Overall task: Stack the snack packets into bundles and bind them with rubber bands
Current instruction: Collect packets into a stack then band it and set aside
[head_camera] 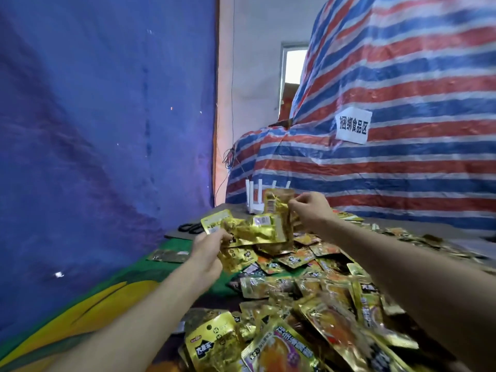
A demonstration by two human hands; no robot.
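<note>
My left hand [208, 252] grips a loose stack of gold snack packets [252, 230], held flat above the table. My right hand [311, 209] pinches the edge of another gold packet [276, 201] that stands upright against the far end of that stack. Below both hands lies a big pile of loose gold and orange packets [308, 304], spreading to the near edge. No rubber band can be made out.
Black scissors [191, 228] lie at the table's far left corner, near a white router [255, 197] with upright antennas. A blue tarp [94, 130] hangs close on the left. A red, white and blue striped tarp [402, 130] with a paper sign covers a heap behind.
</note>
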